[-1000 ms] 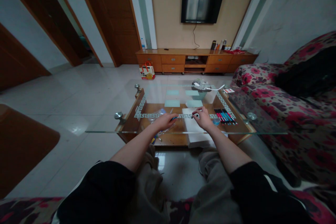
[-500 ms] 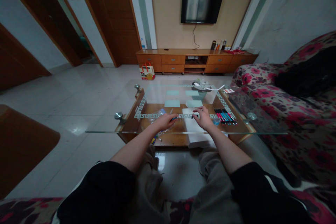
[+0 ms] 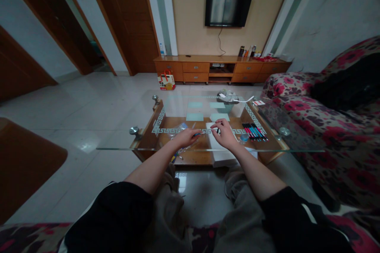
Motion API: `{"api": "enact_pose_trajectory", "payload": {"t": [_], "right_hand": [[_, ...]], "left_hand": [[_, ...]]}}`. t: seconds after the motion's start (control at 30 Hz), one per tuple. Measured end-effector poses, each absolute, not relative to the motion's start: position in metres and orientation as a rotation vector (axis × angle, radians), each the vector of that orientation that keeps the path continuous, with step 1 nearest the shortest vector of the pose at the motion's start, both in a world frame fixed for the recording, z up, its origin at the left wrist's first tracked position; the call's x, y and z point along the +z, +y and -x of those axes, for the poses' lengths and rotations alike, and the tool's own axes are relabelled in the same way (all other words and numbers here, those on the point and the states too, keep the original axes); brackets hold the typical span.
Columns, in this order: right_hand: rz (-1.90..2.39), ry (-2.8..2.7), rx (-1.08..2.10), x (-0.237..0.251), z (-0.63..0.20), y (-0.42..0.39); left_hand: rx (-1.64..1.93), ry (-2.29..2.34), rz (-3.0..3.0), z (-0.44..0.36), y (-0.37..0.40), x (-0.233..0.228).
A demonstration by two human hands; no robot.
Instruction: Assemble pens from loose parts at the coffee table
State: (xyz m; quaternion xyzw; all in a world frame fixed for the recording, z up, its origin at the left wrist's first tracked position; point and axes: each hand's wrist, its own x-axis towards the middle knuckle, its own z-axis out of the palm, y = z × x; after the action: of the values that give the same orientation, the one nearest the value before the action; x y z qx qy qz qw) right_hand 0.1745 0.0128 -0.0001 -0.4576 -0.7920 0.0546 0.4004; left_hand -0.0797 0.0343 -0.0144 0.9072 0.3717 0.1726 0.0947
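My left hand (image 3: 186,136) rests on the glass coffee table (image 3: 124,142) and grips a blue pen (image 3: 197,134) that points right. My right hand (image 3: 225,134) holds a small dark pen part (image 3: 217,130) over a white sheet of paper (image 3: 214,138). The two hands are a short gap apart. A row of several coloured pens (image 3: 254,131) lies on the glass just right of my right hand, with a small round cap or lid (image 3: 244,138) beside it.
A clear plastic bag (image 3: 177,130) lies by my left hand. Pale green pads (image 3: 194,116) and a small basket of clutter (image 3: 228,101) sit farther back. A floral sofa (image 3: 326,126) stands to the right. A TV cabinet (image 3: 221,68) lines the far wall.
My right hand has shifted slightly left and toward my left hand, bringing the dark pen part closer to the blue pen. My left hand has stayed put.
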Motion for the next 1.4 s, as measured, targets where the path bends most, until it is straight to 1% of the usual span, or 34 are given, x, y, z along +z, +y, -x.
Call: {"api": "enact_pose_trajectory", "payload": {"t": [0.67,1.4], "right_hand": [[1.141,-2.113,0.251,-0.0038,-0.1721,0.0096],[1.124,-2.123,0.262,-0.0024,-0.1739,0.0095]], "left_hand": [[0.497,1.076,-2.714,0.0782,0.0337,-0.0132],[0.486,1.053,-2.701,0.0787,0.0345,-0.0137]]}}
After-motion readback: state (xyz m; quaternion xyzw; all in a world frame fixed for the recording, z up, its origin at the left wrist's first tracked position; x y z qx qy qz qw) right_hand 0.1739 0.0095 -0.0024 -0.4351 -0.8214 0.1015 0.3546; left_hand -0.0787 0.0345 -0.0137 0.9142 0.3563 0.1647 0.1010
